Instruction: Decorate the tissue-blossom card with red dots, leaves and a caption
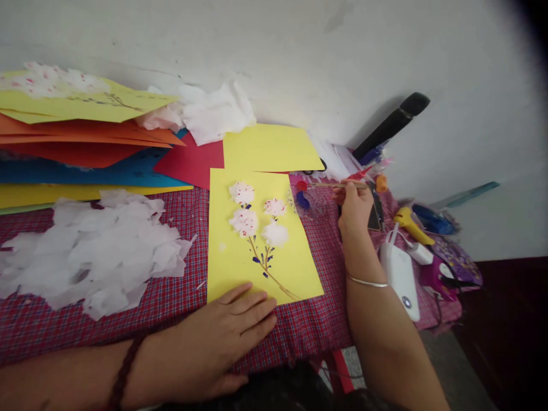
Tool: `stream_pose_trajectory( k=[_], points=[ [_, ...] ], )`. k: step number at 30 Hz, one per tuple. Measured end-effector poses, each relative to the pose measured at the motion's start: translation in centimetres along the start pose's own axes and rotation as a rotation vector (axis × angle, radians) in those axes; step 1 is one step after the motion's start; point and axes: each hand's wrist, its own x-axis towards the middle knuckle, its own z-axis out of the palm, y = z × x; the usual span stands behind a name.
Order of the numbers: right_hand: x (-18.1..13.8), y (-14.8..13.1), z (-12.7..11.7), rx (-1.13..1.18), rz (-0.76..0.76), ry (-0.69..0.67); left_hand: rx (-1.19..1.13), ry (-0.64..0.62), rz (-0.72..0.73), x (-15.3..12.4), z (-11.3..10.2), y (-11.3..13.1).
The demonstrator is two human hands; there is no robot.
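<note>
My left hand [226,337] lies flat with fingers stretched over the lower edge of a yellow sheet [225,262]. A brown stem with dark blue leaves is painted on it, topped by several white paper blossoms [244,222]. Red specks dot most of them; the lower right blossom [274,233] looks plain white. My right hand [355,205] is closed around a thin paintbrush [331,185], to the right of the sheet. The brush points left, its tip over or close to a clear palette with red paint [301,186] and blue paint [303,200]. Contact there is unclear.
Torn white tissue pieces [103,251] spread across the checked cloth [319,325] at left. Behind them are stacked coloured sheets [77,137] and crumpled tissue [218,111]. A white power bank [400,279], a yellow tool [413,225] and other clutter crowd the right side. A wall rises behind.
</note>
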Motion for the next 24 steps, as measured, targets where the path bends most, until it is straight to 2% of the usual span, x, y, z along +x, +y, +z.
stream_pose_trajectory(
  k=[9, 16, 19, 24],
  points=[
    [-1.1, 0.0, 1.1, -0.013, 0.075, -0.114, 0.018, 0.022, 0.012, 0.0, 0.4, -0.2],
    [-0.7, -0.4, 0.5, 0.107, 0.124, -0.083, 0.035, 0.017, 0.011, 0.0, 0.0, 0.0],
    [-1.8, -1.4, 1.3, 0.203, 0.126, -0.175, 0.031, 0.031, 0.041, 0.1, -0.1, 0.0],
    [-6.1, -4.1, 3.4, 0.251, 0.122, -0.388, 0.047, 0.054, 0.045, 0.2, -0.1, -0.1]
  ],
)
